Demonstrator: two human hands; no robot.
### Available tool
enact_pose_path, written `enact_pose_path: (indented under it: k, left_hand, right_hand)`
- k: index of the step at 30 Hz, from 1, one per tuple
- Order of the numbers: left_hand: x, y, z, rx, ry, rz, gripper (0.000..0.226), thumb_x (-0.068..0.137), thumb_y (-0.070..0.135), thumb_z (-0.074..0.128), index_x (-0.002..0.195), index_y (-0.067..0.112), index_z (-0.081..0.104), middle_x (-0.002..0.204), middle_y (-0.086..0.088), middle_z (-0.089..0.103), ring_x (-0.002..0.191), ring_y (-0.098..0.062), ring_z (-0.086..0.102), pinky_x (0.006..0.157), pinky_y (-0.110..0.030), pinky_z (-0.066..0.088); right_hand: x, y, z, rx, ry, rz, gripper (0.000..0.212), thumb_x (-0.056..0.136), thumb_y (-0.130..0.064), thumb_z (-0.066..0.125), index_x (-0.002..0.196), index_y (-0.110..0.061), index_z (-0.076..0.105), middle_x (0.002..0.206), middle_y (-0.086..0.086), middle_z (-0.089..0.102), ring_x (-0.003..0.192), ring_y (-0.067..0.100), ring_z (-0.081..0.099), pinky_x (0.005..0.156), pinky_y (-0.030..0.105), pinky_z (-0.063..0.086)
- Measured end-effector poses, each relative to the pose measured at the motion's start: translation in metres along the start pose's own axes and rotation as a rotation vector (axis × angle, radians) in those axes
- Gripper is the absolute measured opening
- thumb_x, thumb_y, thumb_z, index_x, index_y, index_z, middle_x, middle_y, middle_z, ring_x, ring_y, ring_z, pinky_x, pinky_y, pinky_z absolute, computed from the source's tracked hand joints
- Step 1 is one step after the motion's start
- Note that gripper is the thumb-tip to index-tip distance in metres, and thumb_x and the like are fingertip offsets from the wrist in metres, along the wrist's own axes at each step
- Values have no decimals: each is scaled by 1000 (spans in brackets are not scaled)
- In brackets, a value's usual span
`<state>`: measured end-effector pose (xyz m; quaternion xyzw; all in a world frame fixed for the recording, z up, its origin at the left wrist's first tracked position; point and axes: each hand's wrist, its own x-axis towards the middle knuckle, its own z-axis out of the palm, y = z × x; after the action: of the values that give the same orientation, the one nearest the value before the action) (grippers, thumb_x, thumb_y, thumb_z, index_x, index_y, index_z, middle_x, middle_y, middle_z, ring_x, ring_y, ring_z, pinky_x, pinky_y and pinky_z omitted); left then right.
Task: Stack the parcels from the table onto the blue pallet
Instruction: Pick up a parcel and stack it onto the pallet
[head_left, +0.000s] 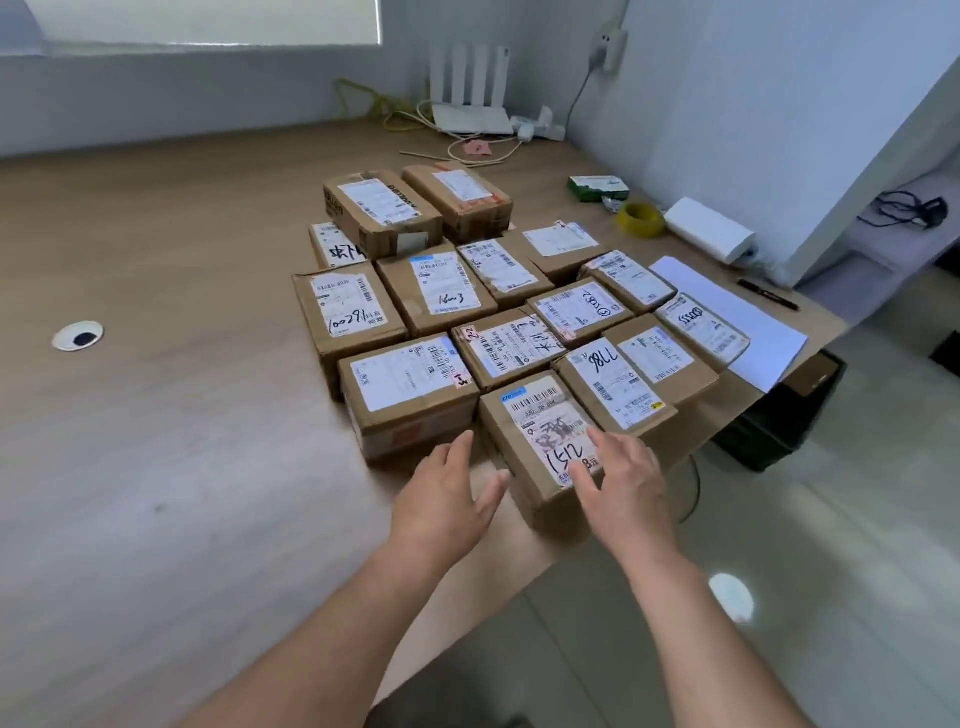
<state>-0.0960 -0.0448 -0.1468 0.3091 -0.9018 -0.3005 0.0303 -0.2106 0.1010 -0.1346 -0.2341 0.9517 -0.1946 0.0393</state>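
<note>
At table near edge: nearest parcel between left hand, right hand; grips wide.

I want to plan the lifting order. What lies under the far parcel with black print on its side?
The far parcel seems to sit on others. A handwritten parcel sticks out from under it at its left; what else carries it is covered.

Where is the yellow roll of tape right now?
In the head view, the yellow roll of tape lies at the far right of the wooden table, between the green and white carton and the white roll.
</note>
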Motion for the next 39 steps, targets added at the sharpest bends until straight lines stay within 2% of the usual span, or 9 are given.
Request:
enact_pose_path:
  k: [6, 10, 14, 19, 23, 29, 32, 35, 39]
  left_hand:
    - [2, 37, 43, -161, -9, -225, 71, 95, 55, 39, 152, 22, 13, 154, 1, 29, 138, -16, 34, 108, -34, 34]
    - [4, 52, 66, -324, 19, -319, 71, 94, 51, 45, 151, 20, 17, 151, 0, 36, 134, -18, 41, 108, -39, 36]
    - [-1, 59, 81, -478, 53, -321, 57, 96, 41, 46, 148, 26, 26, 141, 3, 50, 124, -18, 51, 104, -39, 41]
    - [-17, 60, 82, -654, 53, -349, 62, 98, 28, 48, 152, 27, 17, 146, 4, 43, 129, -15, 46, 109, -41, 37]
    - [-24, 60, 80, -722, 42, -359, 68, 99, 22, 48, 152, 28, 7, 146, 2, 42, 129, -16, 46, 110, -42, 35]
    - [-32, 59, 83, -741, 21, -346, 68, 99, 13, 47, 151, 33, 8, 139, 3, 51, 126, -13, 49, 111, -39, 35]
    - [-43, 54, 79, -732, 36, -324, 69, 98, 13, 48, 151, 36, 9, 136, 7, 54, 125, -11, 50, 110, -42, 37]
    - [-56, 48, 69, -727, 92, -299, 70, 98, 10, 48, 151, 35, 10, 135, 6, 55, 125, -9, 50, 111, -42, 36]
    - [-76, 40, 48, -697, 164, -273, 68, 97, 18, 49, 149, 42, 13, 134, 10, 56, 125, -8, 51, 110, -44, 37]
  right_hand:
    - [22, 33, -1, 12, -51, -167, 43, 94, -32, 56, 134, -17, 54, 124, 5, 54, 116, 23, 43, 95, 35, 41]
    - [26, 49, 1, 65, -58, -203, 38, 94, -27, 55, 129, -13, 59, 121, 9, 56, 112, 29, 46, 93, 38, 41]
    - [26, 61, 5, 174, -114, -198, 40, 96, -29, 53, 132, -12, 55, 121, 10, 54, 112, 29, 50, 92, 36, 40]
    - [33, 70, 11, 412, -287, -61, 48, 96, -34, 53, 140, -14, 47, 124, 9, 53, 102, 16, 50, 87, 26, 36]
    - [36, 76, 15, 607, -455, -2, 52, 97, -32, 52, 147, -23, 38, 138, 10, 46, 125, 22, 44, 100, 29, 32]
    - [30, 82, 7, 829, -646, -62, 56, 100, -21, 48, 149, -35, 26, 138, -7, 50, 118, 6, 46, 92, 19, 28]
    - [24, 83, 9, 857, -662, -119, 61, 94, -21, 57, 142, -45, 28, 144, -10, 45, 129, 8, 42, 99, 22, 28]
    - [17, 77, 7, 891, -659, -191, 66, 80, -32, 64, 131, -54, 29, 139, -15, 46, 129, 3, 41, 105, 23, 29]
    - [12, 59, 7, 950, -719, -301, 66, 87, -27, 65, 134, -56, 28, 132, -16, 54, 123, 1, 50, 109, 32, 37]
